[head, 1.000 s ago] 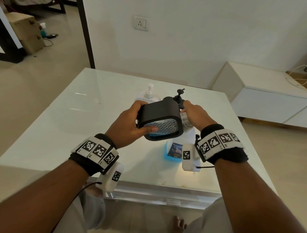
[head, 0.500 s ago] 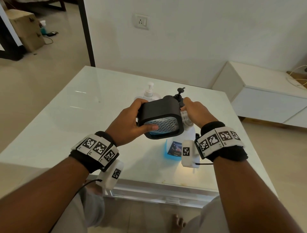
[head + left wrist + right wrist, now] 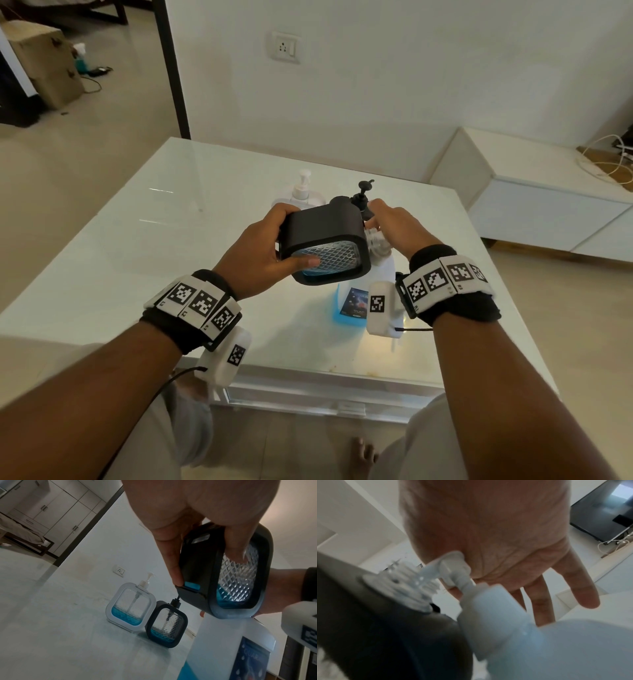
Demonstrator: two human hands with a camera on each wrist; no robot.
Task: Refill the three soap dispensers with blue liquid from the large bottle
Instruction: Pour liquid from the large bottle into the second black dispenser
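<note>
— Starting with the surface (image 3: 137,240)?
— White, glossy, carrying all of it.
— Then the large bottle (image 3: 340,310)?
— Stands upright near the near edge, right of middle. White, with blue liquid low inside and a dark label.
— And the held black dispenser (image 3: 325,236)?
— Hangs tipped on its side just above that bottle, pumpless neck (image 3: 406,588) toward the right, blue liquid pooled at its low end. Sits clasped in the left grip (image 3: 255,253), thumb across the patterned window, fingers behind.
— Right grip (image 3: 394,222)?
— Rests palm-down on the bottle's pump head (image 3: 452,563), fingers fairly straight, clasping nothing. Spout aimed at the neck; touching or not, too blurred to tell.
— Others?
— White dispenser (image 3: 130,607) and second black dispenser (image 3: 166,624): upright, side by side, touching, beyond the bottle toward the far edge, pumps fitted, blue low in each.
</note>
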